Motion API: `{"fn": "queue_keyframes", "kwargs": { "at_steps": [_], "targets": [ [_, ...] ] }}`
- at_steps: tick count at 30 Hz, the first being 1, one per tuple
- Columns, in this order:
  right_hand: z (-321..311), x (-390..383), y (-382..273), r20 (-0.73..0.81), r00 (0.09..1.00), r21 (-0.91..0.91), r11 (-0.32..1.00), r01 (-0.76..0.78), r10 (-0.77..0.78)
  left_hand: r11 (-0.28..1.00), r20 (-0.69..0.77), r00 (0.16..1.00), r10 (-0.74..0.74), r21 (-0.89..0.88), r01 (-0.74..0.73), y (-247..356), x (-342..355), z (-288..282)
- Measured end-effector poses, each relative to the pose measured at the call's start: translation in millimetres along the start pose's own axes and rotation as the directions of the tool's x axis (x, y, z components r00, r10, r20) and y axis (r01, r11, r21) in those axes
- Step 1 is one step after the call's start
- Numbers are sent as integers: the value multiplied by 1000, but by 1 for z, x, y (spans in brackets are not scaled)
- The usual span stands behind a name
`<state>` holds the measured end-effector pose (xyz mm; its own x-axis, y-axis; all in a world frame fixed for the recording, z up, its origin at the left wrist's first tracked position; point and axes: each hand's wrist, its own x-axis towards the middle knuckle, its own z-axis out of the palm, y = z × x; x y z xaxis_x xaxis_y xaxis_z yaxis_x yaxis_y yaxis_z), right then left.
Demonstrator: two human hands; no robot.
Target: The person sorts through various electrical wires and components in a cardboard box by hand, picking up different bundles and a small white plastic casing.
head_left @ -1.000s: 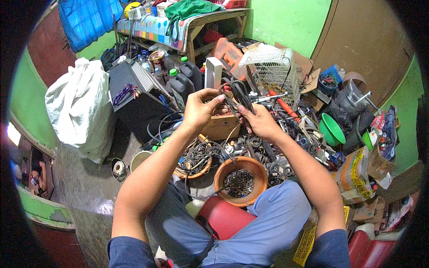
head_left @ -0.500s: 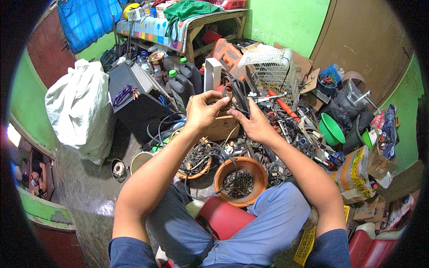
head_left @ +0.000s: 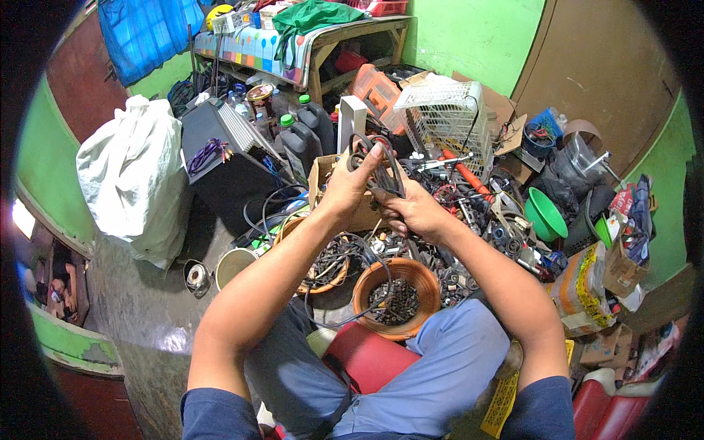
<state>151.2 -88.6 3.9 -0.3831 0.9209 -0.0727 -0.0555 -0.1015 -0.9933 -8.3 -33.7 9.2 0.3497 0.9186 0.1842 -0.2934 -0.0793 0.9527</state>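
A bundle of dark cable (head_left: 386,178), looped into a coil, is held up in front of me between both hands. My left hand (head_left: 349,183) grips its left side, thumb pointing up along the loops. Lower on the right, my right hand (head_left: 419,211) is closed round the bottom of the coil with its fingers curled under. Below the hands stands an orange-brown pot (head_left: 359,312) with many small dark screw-like pieces in it. Beside it a similar basin (head_left: 334,287) holds tangled wires. One loose black cable (head_left: 334,325) arcs from that tangle across the pot.
A cardboard box (head_left: 320,174) sits behind my hands. Tools and metal parts are heaped to the right, near a green bowl (head_left: 544,214) and a white wire cage (head_left: 447,121). At left are a white sack (head_left: 132,183), a black speaker-like box (head_left: 227,176) and dark jerrycans (head_left: 301,147).
My left hand has turned, so its thumb now points up over the cable coil. The right hand has shifted lower, and the coil has tilted and come slightly nearer.
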Motion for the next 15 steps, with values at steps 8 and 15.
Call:
{"fn": "queue_keyframes", "kwargs": {
  "at_steps": [8, 15],
  "targets": [
    [12, 6, 1, 126, 987, 28, 994, -105, 101, 950, -60, 988, -141, -288, 119, 17, -1, 2],
    [15, 10, -7, 95, 989, -119, 988, -103, 114, 950, -112, 988, -108, -303, 69, 23, 0, 10]
  ]
}}
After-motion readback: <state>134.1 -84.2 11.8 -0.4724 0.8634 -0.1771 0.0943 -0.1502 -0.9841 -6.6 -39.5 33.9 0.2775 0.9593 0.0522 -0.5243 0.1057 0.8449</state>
